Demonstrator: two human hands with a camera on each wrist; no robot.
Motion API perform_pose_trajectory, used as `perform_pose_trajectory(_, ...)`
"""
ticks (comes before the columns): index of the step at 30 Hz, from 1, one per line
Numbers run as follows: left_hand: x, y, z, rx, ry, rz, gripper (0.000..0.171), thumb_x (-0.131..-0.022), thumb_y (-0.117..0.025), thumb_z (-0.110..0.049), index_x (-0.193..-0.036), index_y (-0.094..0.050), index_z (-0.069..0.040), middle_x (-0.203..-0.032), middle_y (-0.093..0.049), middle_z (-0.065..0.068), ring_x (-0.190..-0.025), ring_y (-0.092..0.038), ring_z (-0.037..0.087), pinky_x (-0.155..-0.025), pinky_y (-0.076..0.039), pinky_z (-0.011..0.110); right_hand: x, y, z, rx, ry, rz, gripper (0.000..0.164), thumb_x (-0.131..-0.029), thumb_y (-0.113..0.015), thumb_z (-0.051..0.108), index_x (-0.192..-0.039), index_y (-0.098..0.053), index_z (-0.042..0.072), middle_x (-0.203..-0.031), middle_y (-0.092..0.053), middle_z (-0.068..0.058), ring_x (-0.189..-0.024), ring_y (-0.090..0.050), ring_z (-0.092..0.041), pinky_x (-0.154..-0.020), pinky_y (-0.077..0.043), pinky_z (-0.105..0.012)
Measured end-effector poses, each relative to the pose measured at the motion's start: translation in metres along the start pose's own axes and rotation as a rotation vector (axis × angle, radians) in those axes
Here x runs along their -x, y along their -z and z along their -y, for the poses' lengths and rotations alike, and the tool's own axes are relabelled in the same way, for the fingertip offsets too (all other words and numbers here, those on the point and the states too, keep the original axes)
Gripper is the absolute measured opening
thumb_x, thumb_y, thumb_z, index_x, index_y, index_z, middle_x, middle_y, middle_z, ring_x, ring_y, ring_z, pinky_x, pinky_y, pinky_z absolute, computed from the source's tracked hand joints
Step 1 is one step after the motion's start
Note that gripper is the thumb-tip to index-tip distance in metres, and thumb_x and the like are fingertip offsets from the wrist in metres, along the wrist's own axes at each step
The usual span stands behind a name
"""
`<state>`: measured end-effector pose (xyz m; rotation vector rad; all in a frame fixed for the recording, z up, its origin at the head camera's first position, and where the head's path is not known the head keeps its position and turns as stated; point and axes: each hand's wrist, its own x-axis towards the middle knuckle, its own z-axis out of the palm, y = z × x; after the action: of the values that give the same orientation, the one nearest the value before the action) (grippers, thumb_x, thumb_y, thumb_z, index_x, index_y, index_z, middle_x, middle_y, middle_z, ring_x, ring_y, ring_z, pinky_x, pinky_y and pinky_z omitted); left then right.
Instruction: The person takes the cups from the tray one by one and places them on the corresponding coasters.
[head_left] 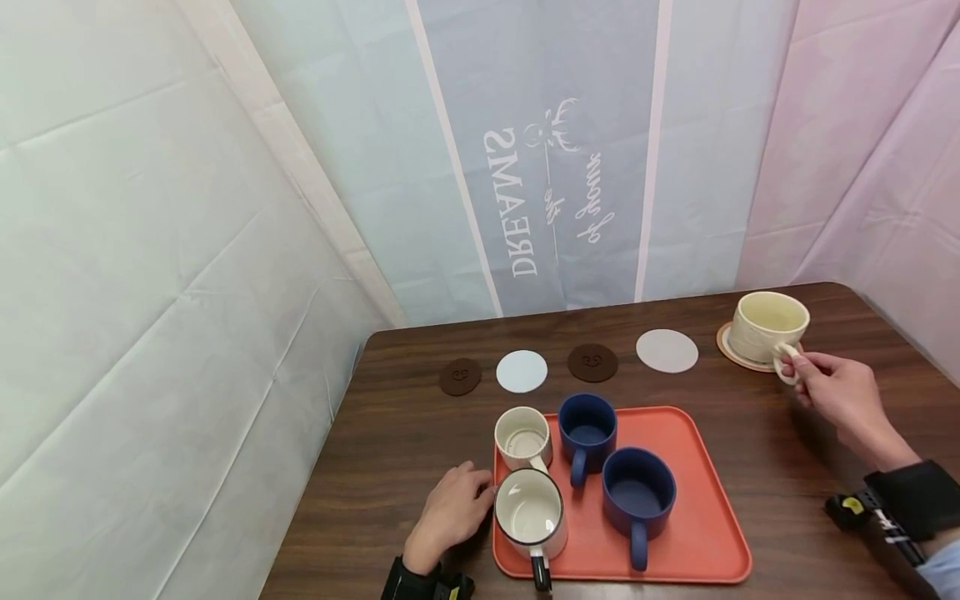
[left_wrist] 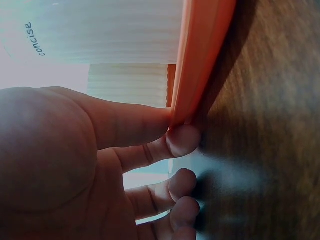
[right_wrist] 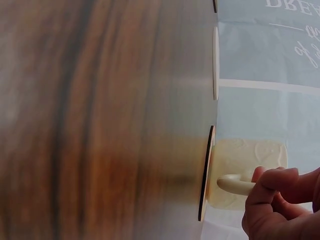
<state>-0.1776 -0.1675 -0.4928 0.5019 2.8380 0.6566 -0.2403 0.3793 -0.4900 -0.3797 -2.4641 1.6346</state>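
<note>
My right hand (head_left: pixel 840 392) pinches the handle of a cream cup (head_left: pixel 756 335) at the far right of the table. The cup stands upright on a round tan-edged coaster (head_left: pixel 738 357); in the right wrist view the cup's base (right_wrist: pixel 214 190) lies right along the coaster (right_wrist: pixel 205 175). At the left edge of an orange-red tray (head_left: pixel 697 525), my left hand (head_left: pixel 453 507) holds the rim between thumb and index finger, the other fingers loosely bent by the tabletop. Nearest to it on the tray is a white mug (head_left: pixel 551 542) with a dark rim and black handle.
A small cream mug (head_left: pixel 517 454) and two navy mugs (head_left: pixel 588 454) (head_left: pixel 628 512) also stand on the tray. Behind it lie a brown coaster (head_left: pixel 460 377), a white coaster (head_left: pixel 522 372), another brown coaster (head_left: pixel 592 363) and a pale coaster (head_left: pixel 667 351). Printed curtains (head_left: pixel 360 125) hang behind the table.
</note>
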Motion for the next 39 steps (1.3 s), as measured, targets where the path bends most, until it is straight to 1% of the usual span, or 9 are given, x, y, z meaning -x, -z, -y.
perform_pose_trajectory(5, 0.0, -0.001, -0.001, -0.001, -0.007, -0.004, 0.021, -0.103, -0.067, -0.024, -0.082, -0.067, -0.023, -0.076, -0.045, -0.004, -0.071, -0.043, 0.014, -0.062, -0.036, 0.03, 0.004, 0.002, 0.001, 0.113, 0.024, -0.034, 0.051, -0.113, -0.047, 0.028, -0.133, -0.053, -0.018, -0.075, -0.061, 0.012, -0.059, -0.055, -0.008, -0.051, -0.048, -0.026)
perform_pose_trajectory(10, 0.0, -0.002, -0.002, -0.005, -0.005, -0.003, 0.022, -0.103, -0.067, -0.023, -0.081, -0.067, -0.024, -0.076, -0.045, -0.004, -0.07, -0.043, 0.015, -0.062, -0.036, 0.03, 0.018, 0.003, 0.011, 0.218, 0.043, -0.164, 0.05, -0.107, -0.059, 0.03, -0.134, -0.058, -0.012, -0.082, -0.052, 0.025, -0.066, -0.051, 0.005, -0.055, -0.045, -0.021)
perform_pose_trajectory(13, -0.002, -0.001, -0.002, -0.008, -0.004, -0.006, 0.021, -0.103, -0.067, -0.022, -0.082, -0.067, -0.023, -0.076, -0.045, -0.004, -0.07, -0.043, 0.015, -0.063, -0.036, 0.03, 0.033, -0.002, 0.02, 0.279, 0.119, -0.211, 0.042, -0.104, -0.064, 0.03, -0.127, -0.064, -0.006, -0.087, -0.051, 0.028, -0.069, -0.047, 0.01, -0.059, -0.04, -0.021)
perform_pose_trajectory(18, -0.004, 0.001, -0.003, -0.025, -0.012, 0.004, 0.021, -0.104, -0.066, -0.023, -0.083, -0.068, -0.022, -0.076, -0.045, -0.003, -0.071, -0.043, 0.016, -0.063, -0.036, 0.03, 0.071, -0.025, 0.03, 0.331, 0.279, -0.11, 0.022, -0.102, -0.069, 0.02, -0.112, -0.072, 0.001, -0.089, -0.069, 0.01, -0.071, -0.05, 0.011, -0.061, -0.04, -0.023)
perform_pose_trajectory(22, -0.005, 0.004, -0.003, -0.037, -0.018, -0.001, 0.021, -0.104, -0.065, -0.023, -0.083, -0.069, -0.022, -0.076, -0.045, -0.003, -0.07, -0.043, 0.016, -0.062, -0.036, 0.031, 0.108, -0.049, 0.034, 0.292, 0.283, 0.119, 0.014, -0.102, -0.068, 0.012, -0.106, -0.075, 0.001, -0.085, -0.072, -0.003, -0.068, -0.056, 0.004, -0.057, -0.046, -0.025)
perform_pose_trajectory(27, -0.006, 0.005, -0.002, -0.037, -0.011, -0.003, 0.02, -0.104, -0.065, -0.022, -0.085, -0.069, -0.022, -0.076, -0.045, -0.003, -0.071, -0.043, 0.017, -0.062, -0.036, 0.031, 0.14, -0.063, 0.035, 0.027, 0.253, 0.642, 0.017, -0.105, -0.059, 0.002, -0.109, -0.072, -0.008, -0.077, -0.064, 0.0, -0.057, -0.054, -0.015, -0.05, -0.045, -0.029)
perform_pose_trajectory(32, -0.004, 0.003, -0.001, -0.029, -0.001, -0.002, 0.02, -0.104, -0.066, -0.022, -0.084, -0.067, -0.023, -0.078, -0.045, -0.003, -0.072, -0.043, 0.016, -0.063, -0.037, 0.031, 0.155, -0.075, 0.036, -0.312, 0.234, 1.107, 0.028, -0.108, -0.047, -0.005, -0.125, -0.07, -0.003, -0.088, -0.065, -0.017, -0.065, -0.057, -0.031, -0.053, -0.047, -0.034)
perform_pose_trajectory(36, -0.001, 0.002, 0.0, -0.016, 0.004, 0.001, 0.02, -0.103, -0.066, -0.022, -0.083, -0.067, -0.023, -0.078, -0.046, -0.003, -0.072, -0.044, 0.016, -0.062, -0.037, 0.031, 0.169, -0.088, 0.036, -0.513, 0.157, 1.284, 0.041, -0.11, -0.04, -0.006, -0.144, -0.061, 0.002, -0.098, -0.06, -0.026, -0.073, -0.052, -0.041, -0.058, -0.045, -0.037)
perform_pose_trajectory(39, 0.0, 0.001, 0.0, -0.006, 0.007, 0.01, 0.021, -0.104, -0.066, -0.022, -0.083, -0.066, -0.023, -0.078, -0.046, -0.002, -0.071, -0.044, 0.016, -0.061, -0.037, 0.031, 0.177, -0.096, 0.034, -0.606, 0.055, 1.346, 0.046, -0.112, -0.038, -0.003, -0.151, -0.057, 0.011, -0.097, -0.053, -0.029, -0.079, -0.059, -0.031, -0.067, -0.048, -0.029)
